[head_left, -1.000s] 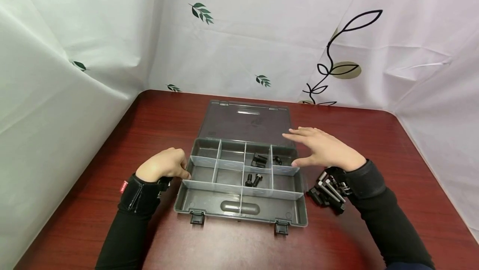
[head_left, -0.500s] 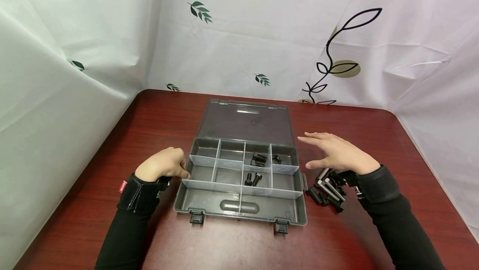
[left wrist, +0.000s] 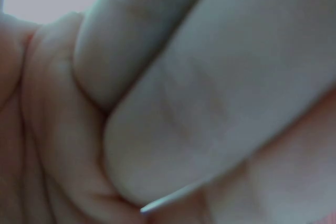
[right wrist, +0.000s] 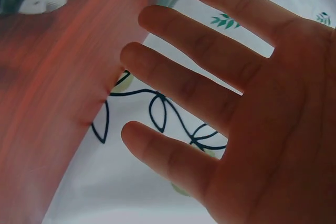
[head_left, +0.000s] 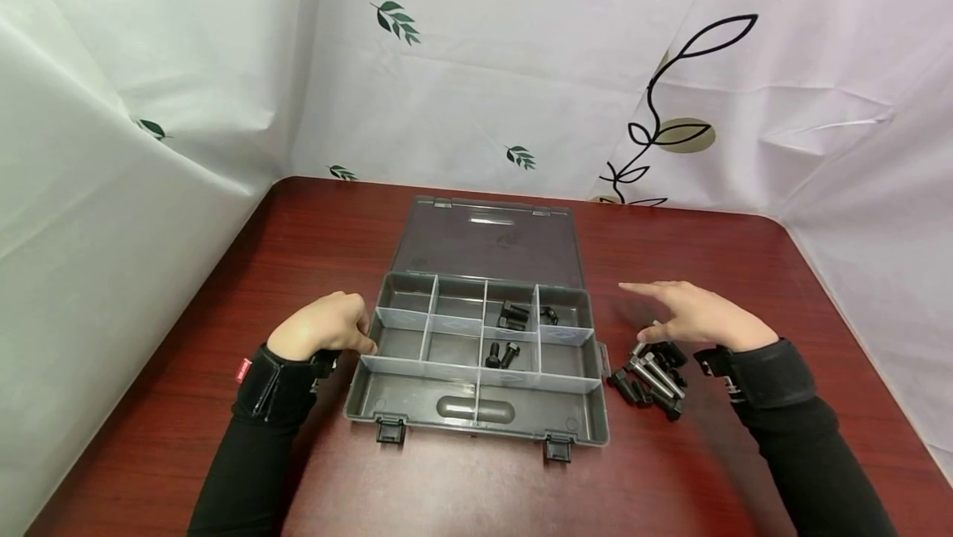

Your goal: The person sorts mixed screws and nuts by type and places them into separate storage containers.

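A grey plastic compartment box (head_left: 417,399) lies on the table with its lid (head_left: 487,243) folded open behind it. My left hand (head_left: 328,327) grips the box's left wall, fingertips at the rim; in the left wrist view the curled fingers (left wrist: 173,93) fill the picture. In one middle compartment are two bolts (head_left: 501,355); behind them sit a few more dark bolts (head_left: 514,315), and a small black piece (head_left: 549,315) is in the back right compartment. To the right, my right hand (head_left: 703,315) hovers palm down with spread fingers over a pile of bolts (head_left: 651,376), holding nothing.
Two black latches (head_left: 557,448) hang from the box's front edge. The table (head_left: 298,231) is reddish brown and glossy. White cloth (head_left: 462,65) with leaf prints stands behind it and along both sides.
My right hand has moved right and slightly down, from the box's right edge to above the bolt pile. My left hand stays at the box's left wall.
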A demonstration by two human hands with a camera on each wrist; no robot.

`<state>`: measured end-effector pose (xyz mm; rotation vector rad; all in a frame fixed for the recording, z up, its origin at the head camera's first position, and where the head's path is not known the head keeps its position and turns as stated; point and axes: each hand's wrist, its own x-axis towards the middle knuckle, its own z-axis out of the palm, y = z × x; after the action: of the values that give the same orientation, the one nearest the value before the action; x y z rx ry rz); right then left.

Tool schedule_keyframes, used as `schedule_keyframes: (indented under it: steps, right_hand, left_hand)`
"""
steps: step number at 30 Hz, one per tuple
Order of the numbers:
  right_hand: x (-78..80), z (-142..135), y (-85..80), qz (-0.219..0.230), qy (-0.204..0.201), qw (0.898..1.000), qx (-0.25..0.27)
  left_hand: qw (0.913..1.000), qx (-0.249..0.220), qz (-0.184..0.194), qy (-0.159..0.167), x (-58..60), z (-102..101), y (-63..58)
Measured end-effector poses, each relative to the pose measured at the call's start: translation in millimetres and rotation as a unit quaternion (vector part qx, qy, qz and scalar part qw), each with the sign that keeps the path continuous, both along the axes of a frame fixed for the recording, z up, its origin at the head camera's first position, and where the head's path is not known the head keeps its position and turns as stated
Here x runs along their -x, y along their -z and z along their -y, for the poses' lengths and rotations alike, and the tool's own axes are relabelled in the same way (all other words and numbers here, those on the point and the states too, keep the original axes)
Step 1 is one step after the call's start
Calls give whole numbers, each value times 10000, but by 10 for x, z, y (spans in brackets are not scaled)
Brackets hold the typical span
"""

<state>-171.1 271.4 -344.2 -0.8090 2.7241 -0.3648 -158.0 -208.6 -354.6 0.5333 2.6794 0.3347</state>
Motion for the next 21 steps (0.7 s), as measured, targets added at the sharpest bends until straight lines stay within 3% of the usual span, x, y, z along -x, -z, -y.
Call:
schedule_keyframes:
  steps: [12,21]
  right_hand:
    - [31,-115,123,434,12,9991,6]
    - [54,-162,259,233,-32,9997,-57]
  left_hand:
    - [10000,1,15,-17,-3,3,-11]
    - [10000,-41,40,-17,-19,-7,-19]
